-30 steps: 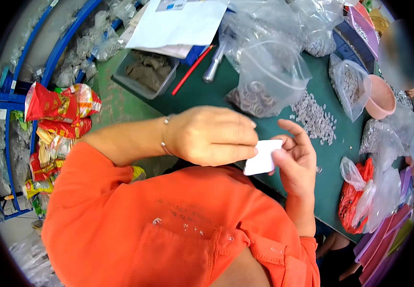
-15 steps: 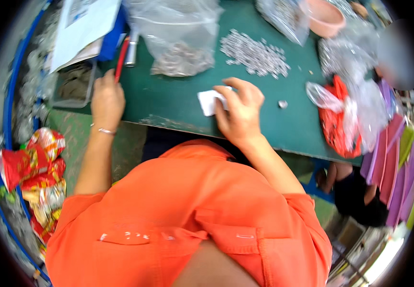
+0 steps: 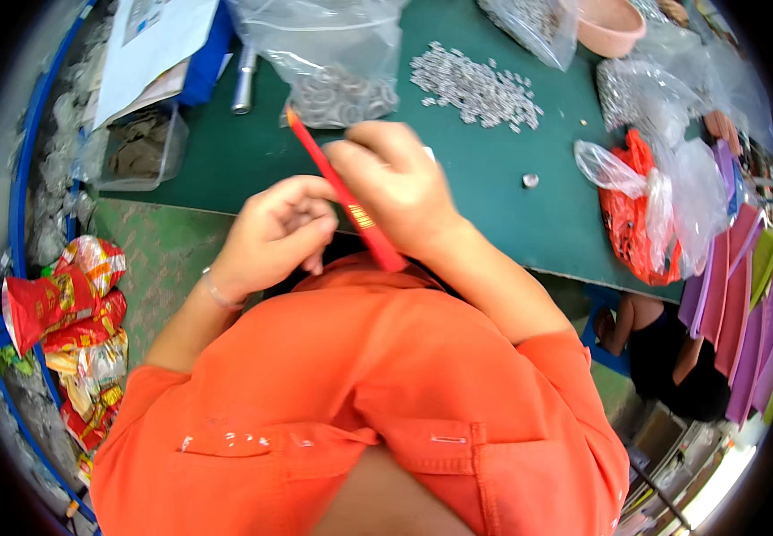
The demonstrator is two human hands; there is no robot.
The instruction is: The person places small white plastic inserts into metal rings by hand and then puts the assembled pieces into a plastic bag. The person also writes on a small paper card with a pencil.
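Observation:
Close in front of me, a long red pen-like marker [image 3: 328, 170] stands tilted, its narrow orange tip pointing away. My right hand [image 3: 400, 183] is closed on it, slightly blurred. My left hand [image 3: 284, 223] is beside it, the index finger reaching to the marker's shaft, thumb apart and other fingers loosely curled. A sliver of white paper [image 3: 429, 154] shows just beyond my right hand, which hides the rest. Past my hands on the green table [image 3: 485, 210] lie a clear bag of ring-like parts [image 3: 337, 94] and a spread of small grey metal parts [image 3: 476, 87].
A clear plastic box [image 3: 141, 147] of grey-brown material and a blue folder with papers [image 3: 159, 54] are at left, near a silver tube [image 3: 244, 80]. At right are a red plastic bag [image 3: 632, 214], a pink bowl [image 3: 610, 27] and a seated person's legs [image 3: 637, 330].
My left hand has come from the box to the middle, and the red marker has moved there from the left. My right hand has shifted left, off most of the paper, and closed on the marker.

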